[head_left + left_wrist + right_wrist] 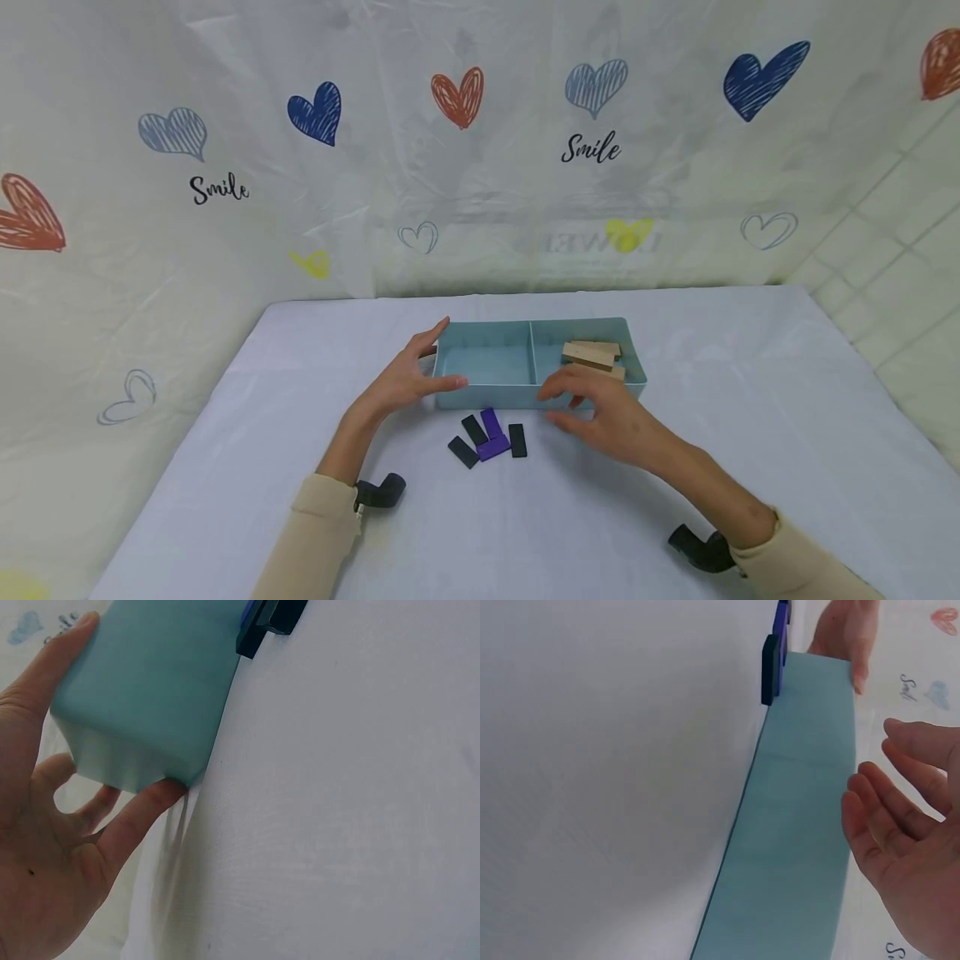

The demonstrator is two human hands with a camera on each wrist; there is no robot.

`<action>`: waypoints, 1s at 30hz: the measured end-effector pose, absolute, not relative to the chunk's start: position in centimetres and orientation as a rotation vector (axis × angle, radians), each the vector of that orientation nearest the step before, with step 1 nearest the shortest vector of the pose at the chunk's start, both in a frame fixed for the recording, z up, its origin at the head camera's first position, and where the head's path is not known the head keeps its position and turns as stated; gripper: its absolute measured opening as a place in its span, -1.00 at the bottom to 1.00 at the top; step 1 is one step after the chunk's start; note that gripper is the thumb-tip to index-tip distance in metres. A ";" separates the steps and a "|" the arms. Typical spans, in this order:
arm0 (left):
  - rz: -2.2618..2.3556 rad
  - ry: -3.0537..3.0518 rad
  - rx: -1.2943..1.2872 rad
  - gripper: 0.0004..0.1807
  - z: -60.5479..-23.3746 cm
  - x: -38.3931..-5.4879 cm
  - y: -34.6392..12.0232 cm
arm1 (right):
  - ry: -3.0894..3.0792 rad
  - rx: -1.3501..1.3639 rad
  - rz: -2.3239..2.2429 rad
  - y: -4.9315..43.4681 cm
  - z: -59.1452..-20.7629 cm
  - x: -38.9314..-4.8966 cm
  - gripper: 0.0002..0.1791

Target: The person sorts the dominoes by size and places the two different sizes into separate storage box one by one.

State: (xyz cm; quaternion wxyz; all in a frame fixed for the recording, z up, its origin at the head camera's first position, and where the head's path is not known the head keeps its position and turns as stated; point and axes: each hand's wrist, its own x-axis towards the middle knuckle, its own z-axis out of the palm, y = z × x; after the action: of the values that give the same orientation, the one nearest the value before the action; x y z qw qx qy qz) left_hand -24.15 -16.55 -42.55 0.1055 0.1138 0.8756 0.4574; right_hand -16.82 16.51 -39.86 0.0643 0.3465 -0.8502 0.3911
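Observation:
A light blue two-compartment box (483,397) stands on the white table. My left hand (405,377) holds its left end, thumb on the front rim and the other fingers along the end wall. In the left wrist view, fingertips (169,789) touch the box's lower edge. Over the front wall, right of the divider, hovers my right hand (611,417), fingers loosely bent and nothing between them. Several pale wooden blocks (588,356) lie in the right compartment, partly hidden by that hand. In front of the box lie purple blocks (492,448) and black blocks (517,441).
The white cloth-covered table (480,533) extends around the box. Behind it hangs a pale sheet (510,175) printed with hearts and words. A black wrist camera (381,492) sits on the left wrist, another black camera (702,550) on the right.

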 end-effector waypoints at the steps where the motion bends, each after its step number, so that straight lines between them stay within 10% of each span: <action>1: 1.350 2.579 0.337 0.21 -42.5 -24.1 -16.5 | -2.578 1.043 1.176 16.4 -39.9 -16.8 -0.69; 30: 1.373 2.553 0.360 0.20 -42.4 -23.9 -16.6 | -2.780 1.136 1.177 15.3 -41.1 -16.2 -0.61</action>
State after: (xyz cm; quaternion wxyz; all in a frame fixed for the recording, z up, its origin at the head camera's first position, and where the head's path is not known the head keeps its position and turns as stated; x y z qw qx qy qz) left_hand -23.92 -16.62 -42.36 0.1103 0.1226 0.8687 0.4671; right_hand -16.24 15.32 -41.10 -0.0418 0.3519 -0.8612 0.3645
